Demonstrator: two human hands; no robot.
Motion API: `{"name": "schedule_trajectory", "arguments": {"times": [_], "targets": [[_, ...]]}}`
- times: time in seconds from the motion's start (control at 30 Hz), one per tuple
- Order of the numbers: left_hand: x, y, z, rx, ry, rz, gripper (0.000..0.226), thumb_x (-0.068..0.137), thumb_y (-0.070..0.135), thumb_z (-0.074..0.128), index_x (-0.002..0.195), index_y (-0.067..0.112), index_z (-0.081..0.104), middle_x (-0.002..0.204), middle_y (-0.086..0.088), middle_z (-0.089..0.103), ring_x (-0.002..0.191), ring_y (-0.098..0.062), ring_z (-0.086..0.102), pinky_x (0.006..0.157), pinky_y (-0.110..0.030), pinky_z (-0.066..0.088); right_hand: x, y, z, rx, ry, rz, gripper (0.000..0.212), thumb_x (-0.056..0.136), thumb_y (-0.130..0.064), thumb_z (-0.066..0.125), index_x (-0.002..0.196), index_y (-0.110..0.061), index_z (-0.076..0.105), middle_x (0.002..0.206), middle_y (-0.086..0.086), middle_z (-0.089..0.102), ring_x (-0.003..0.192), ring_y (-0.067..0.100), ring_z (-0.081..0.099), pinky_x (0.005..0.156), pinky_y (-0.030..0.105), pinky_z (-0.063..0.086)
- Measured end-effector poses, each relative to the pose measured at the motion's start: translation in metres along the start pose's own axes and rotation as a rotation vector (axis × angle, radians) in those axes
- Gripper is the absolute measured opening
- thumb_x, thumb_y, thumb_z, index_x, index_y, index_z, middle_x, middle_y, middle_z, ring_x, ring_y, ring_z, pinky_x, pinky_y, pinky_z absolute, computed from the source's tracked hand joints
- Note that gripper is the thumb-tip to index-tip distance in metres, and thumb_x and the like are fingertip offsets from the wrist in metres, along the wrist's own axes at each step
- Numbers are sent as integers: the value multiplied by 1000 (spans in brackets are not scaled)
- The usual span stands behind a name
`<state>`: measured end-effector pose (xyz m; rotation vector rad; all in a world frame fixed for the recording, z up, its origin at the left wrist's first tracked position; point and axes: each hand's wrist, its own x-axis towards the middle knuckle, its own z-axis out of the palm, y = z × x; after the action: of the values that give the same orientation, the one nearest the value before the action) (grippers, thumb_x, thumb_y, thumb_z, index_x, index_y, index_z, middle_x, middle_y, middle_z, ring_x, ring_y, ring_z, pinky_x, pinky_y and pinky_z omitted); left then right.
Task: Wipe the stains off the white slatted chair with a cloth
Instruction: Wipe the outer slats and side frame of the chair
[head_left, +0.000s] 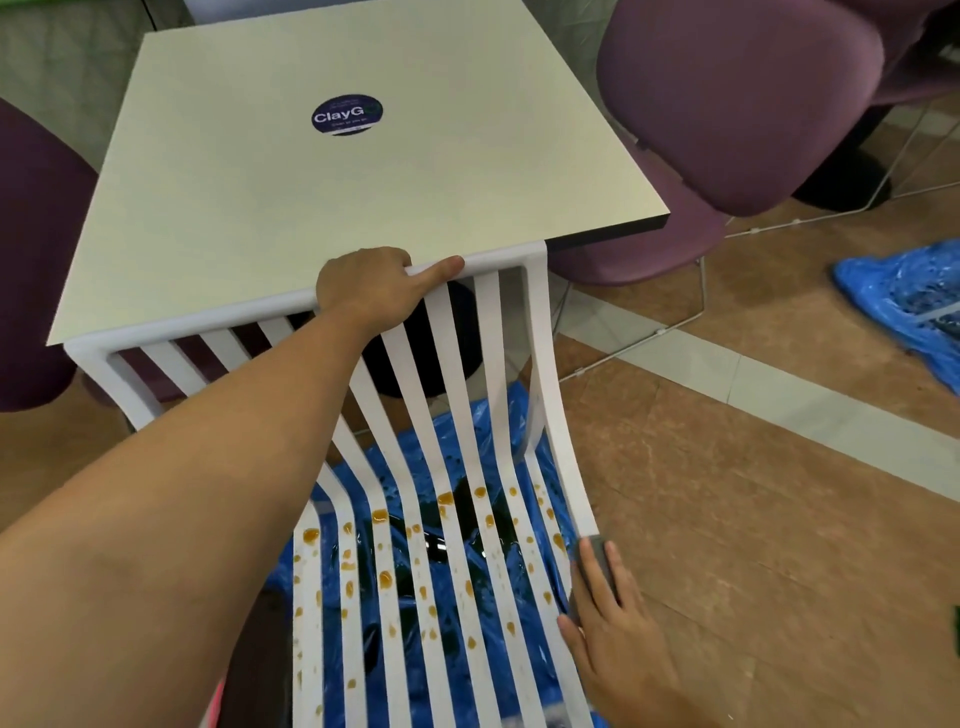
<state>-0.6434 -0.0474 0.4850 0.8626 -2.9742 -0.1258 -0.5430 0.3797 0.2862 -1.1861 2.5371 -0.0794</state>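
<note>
- Our right hand (610, 618) lies flat, fingers straight and slightly spread, pressing a grey cloth (598, 558) onto the right edge of the seat of the white slatted chair (537, 364).
- The cloth is mostly hidden under our fingers, and only its far end shows.
- Our left hand (363, 283) grasps the chair's top rail, fingers curled over it and thumb stretched along the rail.
- Brown stains (384, 579) dot the chair's seat slats, thickest towards the bend into the backrest.
- A blue plastic sheet (415, 457) lies beneath the chair, with a dark puddle showing through the slats.
- A pale table (311, 182) stands just behind the chair's top rail.
- A purple chair (727, 104) stands beyond the chair, to its right.
</note>
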Motion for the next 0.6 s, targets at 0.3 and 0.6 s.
{"name": "schedule_trajectory", "arguments": {"times": [0.3, 0.6], "targets": [[0, 1, 0, 3, -3, 9, 90, 80, 95, 17, 69, 15, 55, 68, -5, 61, 66, -25, 58, 60, -34, 38, 121, -10, -55, 190, 141, 110, 67, 107, -46, 18, 156, -16, -18, 162, 1, -25, 149, 23, -23, 121, 41, -5], [3, 2, -2, 0, 5, 6, 92, 76, 98, 15, 66, 15, 54, 68, -5, 60, 65, -25, 56, 62, -35, 39, 66, -17, -39, 630, 392, 355, 23, 99, -13, 55, 121, -6, 57, 144, 8, 37, 110, 22, 56, 91, 31, 49]]}}
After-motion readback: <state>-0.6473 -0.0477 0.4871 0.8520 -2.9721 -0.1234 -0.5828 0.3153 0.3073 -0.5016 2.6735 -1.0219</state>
